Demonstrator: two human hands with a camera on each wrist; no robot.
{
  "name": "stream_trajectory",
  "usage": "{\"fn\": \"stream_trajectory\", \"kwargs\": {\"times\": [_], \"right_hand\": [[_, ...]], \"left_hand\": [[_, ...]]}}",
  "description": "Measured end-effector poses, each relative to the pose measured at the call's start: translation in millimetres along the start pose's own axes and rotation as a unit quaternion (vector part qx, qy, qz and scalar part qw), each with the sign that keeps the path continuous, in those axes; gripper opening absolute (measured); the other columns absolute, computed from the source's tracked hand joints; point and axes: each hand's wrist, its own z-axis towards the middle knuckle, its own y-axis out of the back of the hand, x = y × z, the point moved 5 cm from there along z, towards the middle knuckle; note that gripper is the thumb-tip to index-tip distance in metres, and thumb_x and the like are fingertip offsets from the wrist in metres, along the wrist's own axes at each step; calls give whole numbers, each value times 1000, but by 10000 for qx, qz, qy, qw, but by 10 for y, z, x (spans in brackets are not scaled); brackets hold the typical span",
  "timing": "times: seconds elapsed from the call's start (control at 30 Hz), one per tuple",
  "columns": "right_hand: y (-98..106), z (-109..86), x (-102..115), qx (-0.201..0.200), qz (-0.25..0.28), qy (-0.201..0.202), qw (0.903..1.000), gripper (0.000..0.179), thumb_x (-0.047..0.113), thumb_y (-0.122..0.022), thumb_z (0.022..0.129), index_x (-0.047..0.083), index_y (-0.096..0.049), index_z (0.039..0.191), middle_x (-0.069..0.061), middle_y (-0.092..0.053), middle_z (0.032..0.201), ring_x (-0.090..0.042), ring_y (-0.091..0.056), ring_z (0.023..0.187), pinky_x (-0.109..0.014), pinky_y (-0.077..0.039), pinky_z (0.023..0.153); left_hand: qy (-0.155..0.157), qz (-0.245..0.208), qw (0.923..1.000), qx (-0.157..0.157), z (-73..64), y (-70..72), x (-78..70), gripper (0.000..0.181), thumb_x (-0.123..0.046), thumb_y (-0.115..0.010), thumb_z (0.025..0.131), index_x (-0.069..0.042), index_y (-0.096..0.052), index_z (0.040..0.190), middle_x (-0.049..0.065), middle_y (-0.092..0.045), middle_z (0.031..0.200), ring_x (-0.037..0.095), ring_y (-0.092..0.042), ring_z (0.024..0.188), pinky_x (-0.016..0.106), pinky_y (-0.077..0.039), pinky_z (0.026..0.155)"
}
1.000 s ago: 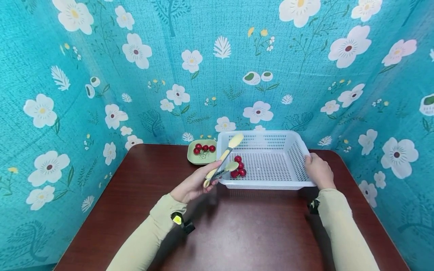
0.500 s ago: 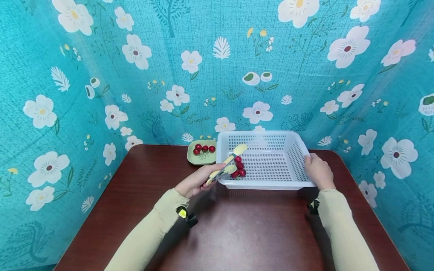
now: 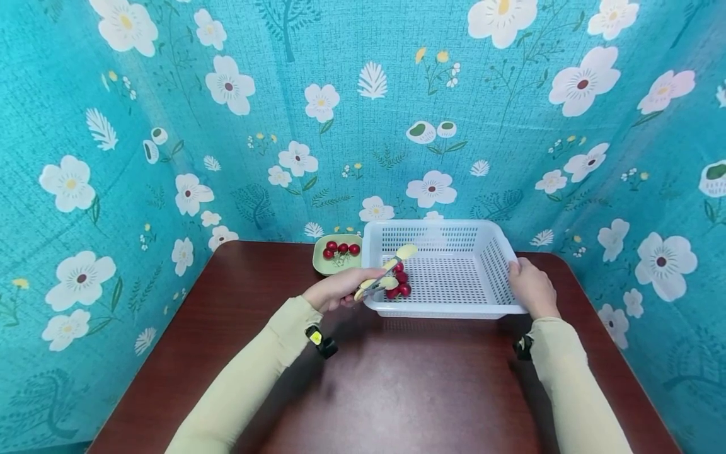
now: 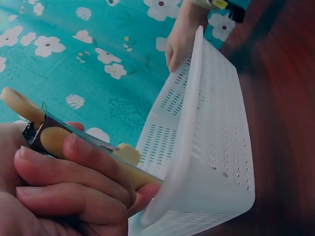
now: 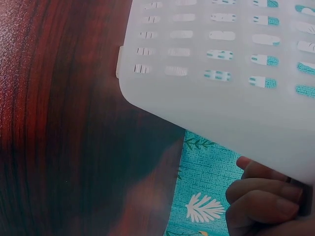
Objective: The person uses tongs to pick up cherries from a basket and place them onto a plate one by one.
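Observation:
In the head view a white perforated basket (image 3: 454,308) stands on the table, with several red cherry-like fruits (image 3: 402,277) at its left end. My left hand (image 3: 339,289) grips a pair of tongs (image 3: 391,263) with cream-yellow handles and tips. The tongs reach over the basket's left rim, their tips apart above the fruits. The left wrist view shows my fingers (image 4: 83,191) curled round the tongs beside the basket wall. My right hand (image 3: 534,287) holds the basket's right rim; its curled fingers (image 5: 263,199) show below the rim in the right wrist view.
A small green dish (image 3: 326,267) with several more red fruits stands left of the basket, at the back of the dark brown table (image 3: 431,384). Behind and beside the table hangs a blue flowered cloth (image 3: 255,157).
My left hand has moved forward and right, carrying the tongs lower and further over the fruits in the basket. The right hand and the basket have stayed in place.

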Motion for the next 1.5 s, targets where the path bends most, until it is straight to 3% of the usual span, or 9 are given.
{"fn": "stream_trajectory", "kwargs": {"times": [0.2, 0.63, 0.73, 0.87, 0.97, 1.27, 1.5], "right_hand": [[-17, -15, 0, 103, 34, -62, 9999, 58, 40, -31, 113, -7, -40, 146, -34, -62, 119, -44, -67, 94, -61, -54, 77], [-15, -14, 32, 107, -22, -201, 9997, 59, 40, -31, 113, -7, -38, 148, -36, -60, 123, -46, -67, 96, -65, -54, 82], [-27, -17, 35, 127, -12, -204, 9997, 60, 40, -31, 113, -7, -38, 149, -35, -60, 123, -46, -68, 97, -65, -54, 82], [-30, -15, 37, 137, 6, -213, 9997, 59, 40, -31, 113, -7, -38, 148, -35, -61, 123, -46, -67, 96, -64, -54, 81], [-14, -13, 40, 127, 2, -196, 9997, 60, 40, -30, 113, -7, -39, 148, -35, -61, 122, -45, -67, 96, -63, -54, 81], [4, -8, 40, 80, -56, -160, 9998, 59, 40, -29, 113, -8, -40, 147, -35, -61, 120, -45, -67, 95, -61, -53, 78], [-6, -9, 31, 92, -46, -194, 9998, 60, 41, -28, 113, -7, -39, 147, -35, -60, 122, -46, -67, 96, -63, -53, 79]], "left_hand": [[59, 315, 9995, -79, 55, 2, -64, 58, -59, -59, 98, -5, -65, 117, 0, -53, 67, 10, -33, 44, 23, -28, 46], [92, 203, 9997, -140, 214, -49, -95, 52, -51, -60, 100, -2, -67, 115, -2, -47, 61, 11, -30, 44, 24, -24, 44], [109, 150, 9996, -231, 256, -64, -86, 46, -47, -62, 100, -4, -67, 115, -2, -53, 65, 12, -31, 45, 25, -25, 44], [137, 17, 9994, -326, 294, -84, -52, 47, -41, -65, 100, -3, -64, 128, 1, -61, 74, 12, -35, 46, 26, -26, 45], [118, 51, 9994, -312, 326, -95, -35, 50, -38, -66, 100, -1, -62, 133, 3, -58, 73, 13, -35, 46, 27, -26, 46], [-22, 211, 9996, -179, 344, -156, -57, 47, -35, -66, 100, 1, -65, 129, 0, -51, 70, 12, -33, 47, 24, -26, 45], [-39, 133, 9997, -180, 330, -180, -62, 45, -37, -66, 100, 0, -65, 126, 1, -59, 80, 11, -36, 51, 23, -27, 45]]}}
